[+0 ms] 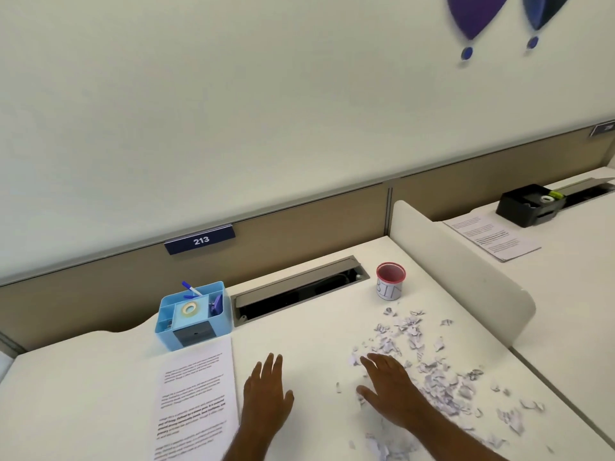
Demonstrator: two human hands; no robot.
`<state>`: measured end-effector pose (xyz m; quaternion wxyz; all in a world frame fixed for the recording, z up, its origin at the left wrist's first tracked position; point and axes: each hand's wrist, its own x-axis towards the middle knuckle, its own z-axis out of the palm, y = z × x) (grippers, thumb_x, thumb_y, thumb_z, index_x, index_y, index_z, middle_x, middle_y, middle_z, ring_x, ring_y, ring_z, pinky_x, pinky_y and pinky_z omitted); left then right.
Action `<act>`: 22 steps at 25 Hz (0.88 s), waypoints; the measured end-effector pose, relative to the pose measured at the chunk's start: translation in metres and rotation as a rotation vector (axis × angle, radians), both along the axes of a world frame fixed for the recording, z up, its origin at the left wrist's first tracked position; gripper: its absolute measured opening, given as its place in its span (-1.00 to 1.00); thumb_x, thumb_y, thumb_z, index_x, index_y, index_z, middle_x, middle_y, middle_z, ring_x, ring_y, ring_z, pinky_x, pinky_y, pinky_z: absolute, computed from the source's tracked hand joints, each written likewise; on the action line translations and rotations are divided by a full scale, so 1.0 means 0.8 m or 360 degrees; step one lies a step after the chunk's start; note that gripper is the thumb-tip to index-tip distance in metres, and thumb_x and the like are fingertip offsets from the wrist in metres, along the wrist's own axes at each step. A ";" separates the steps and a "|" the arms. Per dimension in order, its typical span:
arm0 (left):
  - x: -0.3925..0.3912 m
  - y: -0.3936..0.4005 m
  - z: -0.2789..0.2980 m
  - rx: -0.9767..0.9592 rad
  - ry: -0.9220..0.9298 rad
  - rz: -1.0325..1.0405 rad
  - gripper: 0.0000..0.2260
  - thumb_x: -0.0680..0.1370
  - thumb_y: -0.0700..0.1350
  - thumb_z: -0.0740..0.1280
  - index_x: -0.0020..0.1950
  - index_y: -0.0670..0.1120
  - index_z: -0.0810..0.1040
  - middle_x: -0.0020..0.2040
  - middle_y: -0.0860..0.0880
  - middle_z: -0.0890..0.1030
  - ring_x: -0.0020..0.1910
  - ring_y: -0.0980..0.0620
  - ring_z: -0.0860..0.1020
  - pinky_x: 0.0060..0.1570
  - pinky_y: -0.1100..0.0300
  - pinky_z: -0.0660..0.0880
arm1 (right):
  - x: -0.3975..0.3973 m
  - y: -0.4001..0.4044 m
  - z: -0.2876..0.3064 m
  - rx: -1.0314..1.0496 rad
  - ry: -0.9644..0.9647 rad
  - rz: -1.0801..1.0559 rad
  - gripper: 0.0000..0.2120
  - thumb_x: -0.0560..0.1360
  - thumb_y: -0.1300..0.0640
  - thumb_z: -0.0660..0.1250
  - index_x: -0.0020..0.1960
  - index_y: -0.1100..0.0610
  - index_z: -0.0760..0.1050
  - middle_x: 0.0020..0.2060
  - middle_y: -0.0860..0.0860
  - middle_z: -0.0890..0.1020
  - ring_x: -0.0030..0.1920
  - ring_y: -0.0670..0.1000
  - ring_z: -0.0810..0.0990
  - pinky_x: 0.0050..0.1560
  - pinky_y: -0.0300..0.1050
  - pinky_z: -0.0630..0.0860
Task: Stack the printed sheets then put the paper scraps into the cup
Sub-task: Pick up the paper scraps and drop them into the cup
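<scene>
Both hands lie flat and empty: left hand [266, 390] on bare desk [299, 341], right hand [387, 387] on the paper scraps [429, 371] toward the right edge. The cup [390, 281] stands behind them. Scraps look light, flimsy; best gathered by scooping.

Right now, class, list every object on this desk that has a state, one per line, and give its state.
Red-rimmed paper cup: upright, open, looks empty.
Torn white paper scraps: scattered loose on the desk.
Printed white sheets: lying flat by the blue organiser.
Blue plastic desk organiser: upright, holding pens and tape.
Left hand: open, flat.
Right hand: open, on scraps.
</scene>
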<state>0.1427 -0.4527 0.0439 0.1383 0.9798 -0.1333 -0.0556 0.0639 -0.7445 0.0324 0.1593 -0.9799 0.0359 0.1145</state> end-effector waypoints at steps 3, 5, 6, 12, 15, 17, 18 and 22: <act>-0.002 -0.071 0.003 0.0052 0.0003 0.0026 -0.28 0.67 0.17 0.22 0.72 0.01 -0.03 0.73 -0.01 -0.01 0.70 -0.12 0.03 0.63 -0.01 0.08 | -0.005 -0.070 0.010 -0.0029 -0.0055 0.0003 -0.36 0.59 -0.36 -0.03 0.29 0.03 0.59 0.21 -0.03 0.67 0.21 0.05 0.67 0.28 -0.01 0.54; -0.006 -0.108 0.000 0.0065 0.0034 0.0034 -0.28 0.67 0.17 0.23 0.72 0.00 -0.02 0.73 -0.02 0.01 0.70 -0.12 0.04 0.62 -0.01 0.10 | -0.006 -0.111 0.010 -0.0039 -0.0127 0.0063 -0.32 0.54 -0.35 0.02 0.40 0.07 0.51 0.33 0.02 0.59 0.35 0.11 0.56 0.41 0.06 0.43; -0.007 -0.123 -0.002 0.0066 0.0054 0.0038 -0.27 0.66 0.17 0.25 0.72 -0.01 -0.01 0.73 -0.02 0.02 0.70 -0.12 0.06 0.62 -0.02 0.12 | -0.007 -0.127 0.010 -0.0033 -0.0175 0.0079 -0.27 0.51 -0.35 -0.01 0.46 0.08 0.44 0.41 0.04 0.52 0.43 0.12 0.47 0.48 0.05 0.33; -0.020 -0.173 -0.021 0.0095 0.0192 0.0050 -0.28 0.65 0.14 0.28 0.72 -0.03 0.05 0.72 -0.03 0.07 0.69 -0.13 0.10 0.61 -0.03 0.15 | -0.019 -0.196 -0.005 0.0061 -0.0250 -0.0018 -0.40 0.62 -0.20 0.16 0.55 0.11 0.28 0.50 0.03 0.36 0.50 0.08 0.31 0.52 -0.04 0.21; -0.018 -0.178 -0.032 0.0088 0.0217 0.0096 -0.32 0.65 0.13 0.30 0.70 -0.05 0.14 0.70 -0.06 0.16 0.67 -0.15 0.17 0.59 -0.05 0.20 | -0.022 -0.216 -0.021 0.0080 -0.0242 -0.0111 -0.46 0.63 -0.14 0.23 0.52 0.09 0.31 0.45 0.00 0.39 0.45 0.06 0.35 0.45 -0.03 0.26; -0.014 -0.178 -0.040 0.0110 0.0243 0.0139 -0.35 0.68 0.13 0.26 0.70 -0.05 0.14 0.70 -0.05 0.16 0.66 -0.14 0.17 0.59 -0.04 0.19 | -0.025 -0.225 -0.028 0.0154 -0.0213 -0.0222 -0.49 0.61 -0.10 0.28 0.49 0.08 0.35 0.42 -0.01 0.42 0.41 0.06 0.39 0.39 0.00 0.29; -0.011 -0.178 -0.044 0.0111 0.0266 0.0169 -0.37 0.69 0.13 0.23 0.70 -0.04 0.14 0.70 -0.04 0.15 0.67 -0.13 0.16 0.59 -0.04 0.18 | -0.025 -0.230 -0.032 0.0186 -0.0206 -0.0262 -0.50 0.59 -0.07 0.31 0.47 0.07 0.38 0.40 -0.01 0.44 0.39 0.06 0.40 0.36 0.00 0.30; -0.003 -0.169 -0.065 0.0116 0.0319 0.0216 -0.42 0.71 0.13 0.18 0.69 -0.03 0.16 0.71 -0.01 0.12 0.66 -0.13 0.15 0.59 -0.09 0.19 | -0.025 -0.251 -0.044 0.0299 -0.0250 -0.0371 -0.56 0.54 0.04 0.40 0.38 0.07 0.47 0.29 0.00 0.52 0.30 0.09 0.48 0.29 0.03 0.35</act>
